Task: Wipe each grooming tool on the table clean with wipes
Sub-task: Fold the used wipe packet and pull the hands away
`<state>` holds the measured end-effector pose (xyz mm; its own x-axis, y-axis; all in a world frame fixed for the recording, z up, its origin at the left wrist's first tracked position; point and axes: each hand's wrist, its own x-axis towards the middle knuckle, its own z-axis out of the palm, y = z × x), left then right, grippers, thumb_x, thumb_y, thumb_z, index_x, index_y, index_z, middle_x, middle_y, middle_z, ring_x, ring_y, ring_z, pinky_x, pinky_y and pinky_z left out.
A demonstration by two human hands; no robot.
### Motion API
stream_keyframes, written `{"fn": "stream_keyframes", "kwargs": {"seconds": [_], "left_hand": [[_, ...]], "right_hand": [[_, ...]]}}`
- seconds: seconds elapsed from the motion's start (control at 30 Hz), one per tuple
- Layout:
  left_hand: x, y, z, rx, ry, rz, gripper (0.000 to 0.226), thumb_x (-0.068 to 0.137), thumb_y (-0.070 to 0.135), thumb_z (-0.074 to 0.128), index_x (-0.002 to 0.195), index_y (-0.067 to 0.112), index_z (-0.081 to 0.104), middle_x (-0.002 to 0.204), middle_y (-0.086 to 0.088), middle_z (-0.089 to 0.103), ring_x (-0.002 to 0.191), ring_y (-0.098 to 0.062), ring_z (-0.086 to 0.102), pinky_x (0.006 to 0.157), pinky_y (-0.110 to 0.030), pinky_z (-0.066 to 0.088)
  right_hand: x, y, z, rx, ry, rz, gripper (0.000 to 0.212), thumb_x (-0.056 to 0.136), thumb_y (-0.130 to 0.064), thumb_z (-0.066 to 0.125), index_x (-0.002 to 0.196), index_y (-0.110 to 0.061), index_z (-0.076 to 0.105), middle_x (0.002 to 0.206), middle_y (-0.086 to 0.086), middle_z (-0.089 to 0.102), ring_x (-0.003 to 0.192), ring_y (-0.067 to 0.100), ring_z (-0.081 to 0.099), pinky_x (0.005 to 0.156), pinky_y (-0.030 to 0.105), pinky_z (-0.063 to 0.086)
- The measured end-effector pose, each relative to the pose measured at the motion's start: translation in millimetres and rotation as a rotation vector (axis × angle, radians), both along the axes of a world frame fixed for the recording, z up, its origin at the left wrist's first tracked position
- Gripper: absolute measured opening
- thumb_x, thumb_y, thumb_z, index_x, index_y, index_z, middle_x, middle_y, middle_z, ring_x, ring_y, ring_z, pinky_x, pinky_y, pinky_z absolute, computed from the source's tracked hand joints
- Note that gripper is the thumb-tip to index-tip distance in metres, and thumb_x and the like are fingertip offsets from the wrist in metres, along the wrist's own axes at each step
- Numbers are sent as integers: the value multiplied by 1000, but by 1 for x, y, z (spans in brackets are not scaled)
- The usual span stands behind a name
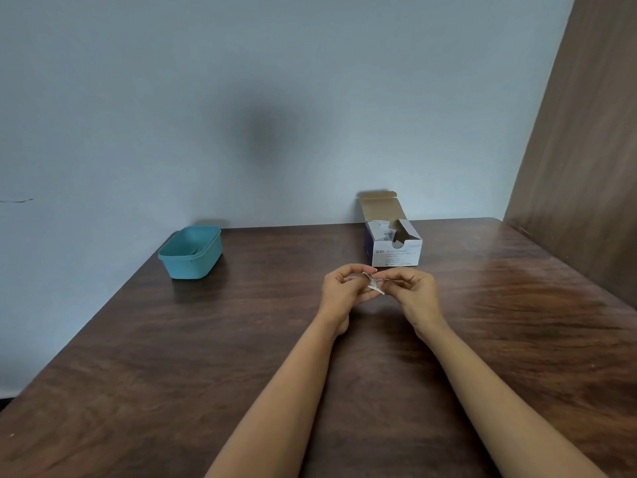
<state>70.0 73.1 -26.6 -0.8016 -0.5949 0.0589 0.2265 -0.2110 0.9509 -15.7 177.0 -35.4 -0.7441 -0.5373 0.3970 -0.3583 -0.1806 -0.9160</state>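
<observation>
Both hands meet above the middle of the dark wooden table [172,357]. My left hand [344,291] and my right hand [415,293] each pinch one side of a small white alcohol swab packet [374,283] held between them. Just behind my hands stands an open white and blue box of alcohol swabs [396,251], lid flap up, with several packets inside. A teal plastic tub [191,253] stands at the back left; a thin dark item shows inside it, too small to identify.
A pale blue wall runs behind the table's far edge. A brown wooden panel [586,150] rises at the right, next to the table's back right corner.
</observation>
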Motion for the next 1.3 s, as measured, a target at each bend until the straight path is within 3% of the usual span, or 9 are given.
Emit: {"fn": "stream_keyframes", "kwargs": {"seconds": [0.17, 0.33, 0.5, 0.57, 0.67, 0.73, 0.9, 1.1, 1.3], "left_hand": [[2, -1, 4, 94, 16, 21, 18, 87, -10, 54, 84, 1, 68, 76, -12, 71, 72, -18, 70, 68, -27, 60], [1, -3, 7, 173, 3, 51, 19, 89, -1, 52, 81, 0, 69, 78, -14, 71, 70, -19, 71, 67, -27, 60], [2, -4, 2, 152, 36, 40, 7, 85, 3, 68, 90, -2, 68, 84, -13, 72, 78, -20, 71, 71, -28, 60], [1, -5, -1, 141, 27, 47, 17, 86, 0, 66, 101, -6, 66, 92, -18, 71, 83, -23, 72, 74, -30, 61], [-1, -5, -3, 116, 18, 85, 19, 88, 0, 64, 106, -5, 65, 93, -18, 71, 85, -22, 71, 75, -29, 60], [-2, -3, -3, 73, 3, 104, 13, 88, 1, 64, 101, -1, 67, 88, -15, 72, 82, -20, 71, 74, -28, 60], [-4, 2, -3, -26, -39, 111, 6, 88, -4, 63, 88, 0, 67, 75, -13, 68, 66, -13, 68, 66, -24, 60], [-9, 4, -4, -61, -129, 224, 12, 90, -4, 59, 82, 1, 66, 69, -9, 65, 52, -5, 63, 55, -18, 56], [-12, 8, -2, -76, -178, 324, 15, 87, 0, 64, 73, 6, 65, 70, -7, 65, 61, -13, 65, 58, -24, 59]], "right_hand": [[0, 1, 2, 95, 148, -16, 41, 82, 6, 63, 79, -33, 76, 87, -6, 75, 89, 13, 70, 85, 31, 53], [1, 0, 4, 93, 183, -27, 31, 84, 3, 63, 81, -25, 76, 87, -7, 75, 90, 10, 69, 85, 29, 53], [2, 0, 3, 94, 218, -59, 31, 83, 2, 64, 81, -27, 75, 89, -7, 75, 90, 7, 69, 82, 25, 54], [4, -1, 3, 88, 122, -44, 26, 84, 0, 61, 83, -21, 77, 90, -2, 75, 92, 10, 68, 82, 26, 53], [13, -6, 6, -88, -262, -19, 15, 86, -1, 60, 86, -2, 74, 89, 11, 73, 88, 19, 68, 80, 31, 55], [15, -9, 5, -135, -392, -63, 7, 83, -9, 69, 87, -5, 73, 85, 10, 72, 84, 20, 67, 79, 33, 56], [10, -11, -1, 14, -423, -132, 24, 70, -5, 81, 93, -2, 72, 79, 13, 73, 72, 20, 71, 68, 31, 59], [15, -12, 6, -3, -491, -136, 17, 70, 9, 76, 81, -2, 69, 68, 9, 70, 55, 13, 68, 52, 21, 55], [20, -14, 9, -34, -482, -207, 25, 70, 16, 72, 70, -7, 60, 67, 13, 63, 57, 20, 62, 49, 23, 56]]}}
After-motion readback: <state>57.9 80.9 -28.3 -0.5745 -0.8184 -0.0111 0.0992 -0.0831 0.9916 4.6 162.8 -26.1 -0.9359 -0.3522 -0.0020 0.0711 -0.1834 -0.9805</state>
